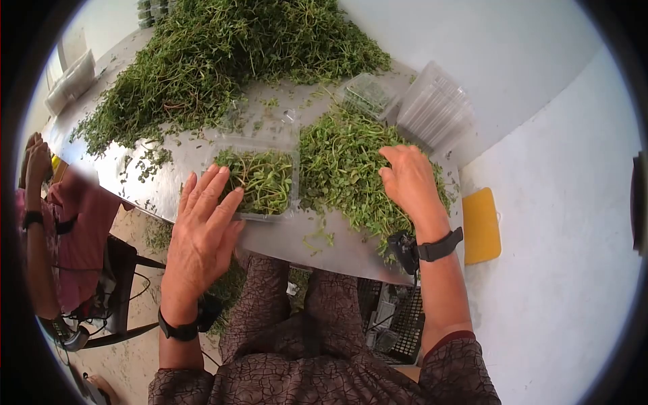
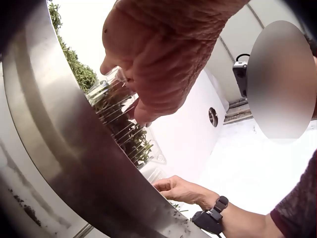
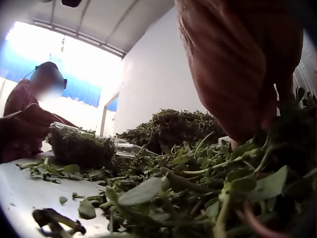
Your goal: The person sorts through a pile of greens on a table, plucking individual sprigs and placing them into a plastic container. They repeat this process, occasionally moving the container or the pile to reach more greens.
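A clear plastic clamshell box [image 1: 262, 210], lid folded back, stands near the table's front edge with leafy green sprigs [image 1: 260, 179] inside. My left hand [image 1: 202, 233] rests at its left side, fingers spread and fairly straight, fingertips over the rim. In the left wrist view the left thumb and fingers touch the ribbed wall of the box [image 2: 121, 126]. To the right lies a loose pile of the same greens [image 1: 344, 162]. My right hand [image 1: 413, 181] reaches down into the pile's right side, thumb and forefinger apart; the other fingertips are hidden among leaves.
A large heap of greens [image 1: 250, 54] covers the back of the metal table [image 1: 270, 243]. Behind the small pile stand a filled box [image 1: 368, 94] and a stack of clear boxes [image 1: 435, 108]. Another person [image 1: 77, 223] sits at the left. A wall [image 1: 540, 223] borders the right.
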The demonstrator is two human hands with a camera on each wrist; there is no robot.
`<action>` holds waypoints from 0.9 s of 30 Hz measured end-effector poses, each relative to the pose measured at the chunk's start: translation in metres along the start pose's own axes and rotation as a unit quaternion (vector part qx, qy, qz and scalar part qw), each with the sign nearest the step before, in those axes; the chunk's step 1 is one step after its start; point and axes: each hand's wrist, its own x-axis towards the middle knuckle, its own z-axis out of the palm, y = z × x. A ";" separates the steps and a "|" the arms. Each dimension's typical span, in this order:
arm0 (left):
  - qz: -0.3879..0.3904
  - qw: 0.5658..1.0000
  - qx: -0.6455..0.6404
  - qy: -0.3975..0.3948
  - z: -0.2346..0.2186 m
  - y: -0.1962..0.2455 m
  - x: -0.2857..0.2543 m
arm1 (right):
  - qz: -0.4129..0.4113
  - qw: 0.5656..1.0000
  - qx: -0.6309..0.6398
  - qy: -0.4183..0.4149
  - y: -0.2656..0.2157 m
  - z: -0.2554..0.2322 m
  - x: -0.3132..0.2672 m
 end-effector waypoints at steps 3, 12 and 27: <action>-0.006 1.000 -0.007 0.000 -0.001 0.000 -0.001 | -0.020 0.999 -0.035 0.020 0.009 0.005 -0.002; -0.011 0.999 -0.017 0.036 -0.001 -0.001 -0.011 | -0.006 0.993 -0.011 0.113 0.005 -0.014 -0.001; -0.017 0.997 -0.034 0.063 -0.003 0.002 -0.011 | 0.017 0.998 -0.046 0.036 0.009 -0.002 0.011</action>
